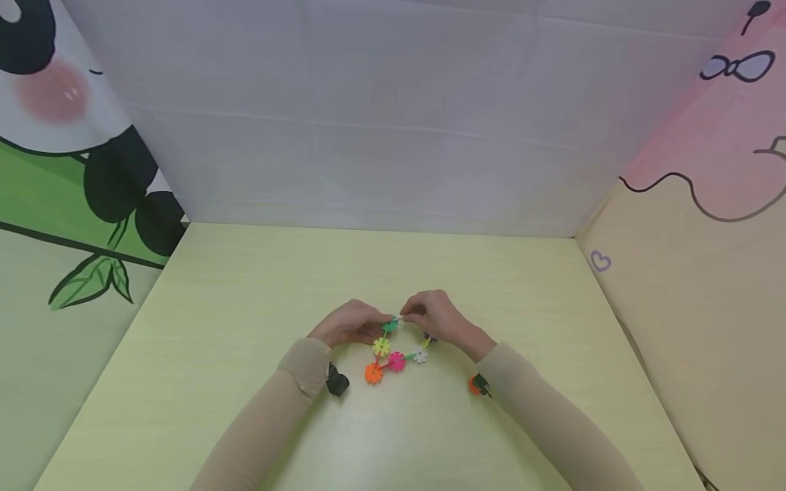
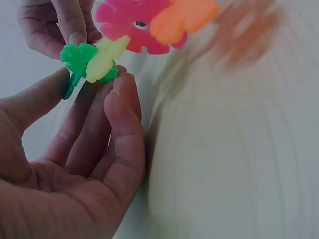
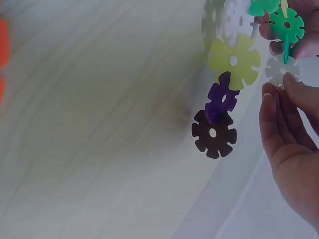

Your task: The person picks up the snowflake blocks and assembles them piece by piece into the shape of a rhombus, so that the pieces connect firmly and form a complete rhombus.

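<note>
A chain of notched plastic snowflake discs hangs between the hands. In the head view, my left hand (image 1: 353,322) holds the chain at a green disc (image 1: 390,325), beside a yellow disc (image 1: 381,346). Thumb and fingers of my right hand (image 1: 437,317) pinch a white disc (image 3: 275,70), which meets a dark green disc at its edge in the right wrist view. Further along the chain come an orange disc (image 1: 373,374), a pink disc (image 1: 396,361) and another white disc (image 1: 420,354). A yellow disc (image 3: 244,52), a purple disc (image 3: 224,98) and a brown disc (image 3: 213,137) form its other end.
A loose orange piece (image 1: 473,385) lies on the pale table (image 1: 258,273) beside the right cuff, partly covered by the black wrist camera (image 1: 482,384). Another black camera (image 1: 337,380) sits at the left cuff. A white wall stands behind, with painted panels at both sides.
</note>
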`<state>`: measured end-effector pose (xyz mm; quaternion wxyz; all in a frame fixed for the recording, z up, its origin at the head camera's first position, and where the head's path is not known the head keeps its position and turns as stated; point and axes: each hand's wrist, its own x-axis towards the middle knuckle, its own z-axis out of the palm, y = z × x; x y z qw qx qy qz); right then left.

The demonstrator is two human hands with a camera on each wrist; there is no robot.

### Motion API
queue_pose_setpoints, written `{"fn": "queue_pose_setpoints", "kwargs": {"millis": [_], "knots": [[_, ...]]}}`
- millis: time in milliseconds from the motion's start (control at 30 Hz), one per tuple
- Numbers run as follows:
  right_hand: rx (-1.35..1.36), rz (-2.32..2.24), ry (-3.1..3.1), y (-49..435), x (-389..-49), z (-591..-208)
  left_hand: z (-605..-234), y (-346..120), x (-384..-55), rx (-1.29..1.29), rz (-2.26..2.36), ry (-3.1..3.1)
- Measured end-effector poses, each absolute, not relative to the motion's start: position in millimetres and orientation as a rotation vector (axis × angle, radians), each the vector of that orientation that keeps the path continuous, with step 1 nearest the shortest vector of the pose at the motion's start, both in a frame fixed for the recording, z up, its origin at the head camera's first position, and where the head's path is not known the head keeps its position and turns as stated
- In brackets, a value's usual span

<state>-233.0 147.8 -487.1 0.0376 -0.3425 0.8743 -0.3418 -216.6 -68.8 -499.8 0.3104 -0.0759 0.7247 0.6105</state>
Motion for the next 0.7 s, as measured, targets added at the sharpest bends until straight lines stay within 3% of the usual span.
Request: {"fn": "queue_pose_setpoints", "kwargs": {"millis": [433, 700], "knots": [[-1.018, -1.006, 2.689, 149.1, -233.7, -482.5, -500.5, -68.2, -218.6, -0.219, 1.607, 1.900], [-0.956, -0.937, 2.769, 196.8, -227.0, -483.3, -499.7, -70.2, -216.3, -0.234, 1.629, 1.878]]}}
